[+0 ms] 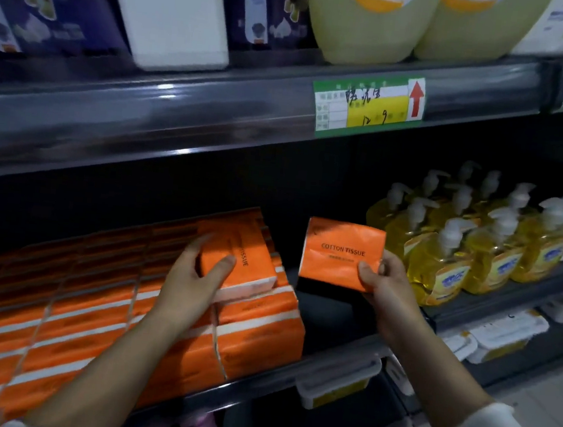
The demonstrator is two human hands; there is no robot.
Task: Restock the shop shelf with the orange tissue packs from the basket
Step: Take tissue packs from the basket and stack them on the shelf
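- While the stack of orange packs (90, 325) fills the left of the shelf (256, 388), the restocking looks well along. They are soft-edged bricks in glossy film, orange with white stripes.
- The left hand (195, 274) grips one pack (248, 255) lying on top of that stack, thumb across its upper face and fingers curled round the far side.
- The right hand (383, 281) pinches a second pack (341, 253) by its lower corner, thumb in front, upright over the bare gap.
- Next, I'd judge, each needs seating squarely, as the slick film may slide.
- Hard yellow soap bottles (476, 242) stand beyond.
- The basket is out of view.
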